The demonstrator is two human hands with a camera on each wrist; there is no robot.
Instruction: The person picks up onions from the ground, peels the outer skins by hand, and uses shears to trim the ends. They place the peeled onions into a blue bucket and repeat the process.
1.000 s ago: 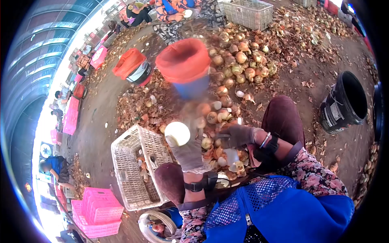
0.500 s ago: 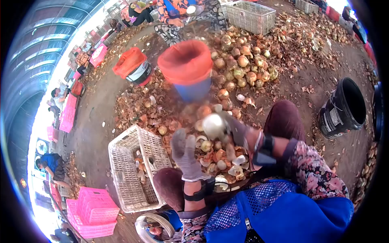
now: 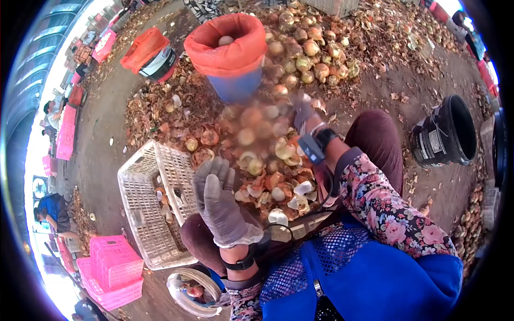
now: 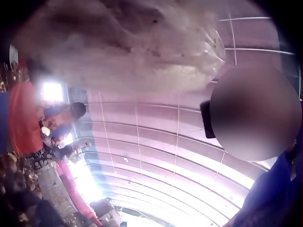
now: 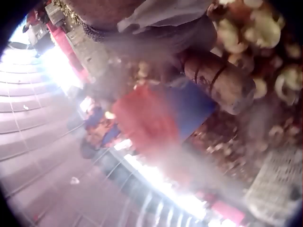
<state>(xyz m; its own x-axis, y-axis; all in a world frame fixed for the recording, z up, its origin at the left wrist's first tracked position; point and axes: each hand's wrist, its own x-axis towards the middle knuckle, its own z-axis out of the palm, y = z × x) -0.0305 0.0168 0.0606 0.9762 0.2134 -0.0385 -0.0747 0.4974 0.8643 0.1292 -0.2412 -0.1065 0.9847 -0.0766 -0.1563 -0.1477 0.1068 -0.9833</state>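
Observation:
The gloved left hand (image 3: 225, 206) is empty, palm up with its fingers extended, beside the white crate's right edge. Farther forward, the gloved right hand (image 3: 306, 115) is blurred above the onions (image 3: 316, 59). The right wrist view shows that hand (image 5: 161, 33) gripping a brown banded handle (image 5: 220, 82); the tool's other end cannot be made out. A pale round onion (image 3: 225, 40) shows within the mouth of the blue bucket's red mesh lining (image 3: 227, 61). Peeled skins and several onions lie between the knees.
The white crate (image 3: 131, 208) stands left of the left knee. A black bucket (image 3: 447, 131) is at the right, and a smaller bucket with red mesh (image 3: 147, 51) at upper left. Pink crates (image 3: 115, 262) are stacked at lower left. A round container (image 3: 195, 291) sits below the white crate.
The right hand has moved forward, and the bright onion is no longer at it. A pale onion now shows in the red-lined bucket. The left hand has shifted left, palm turned up.

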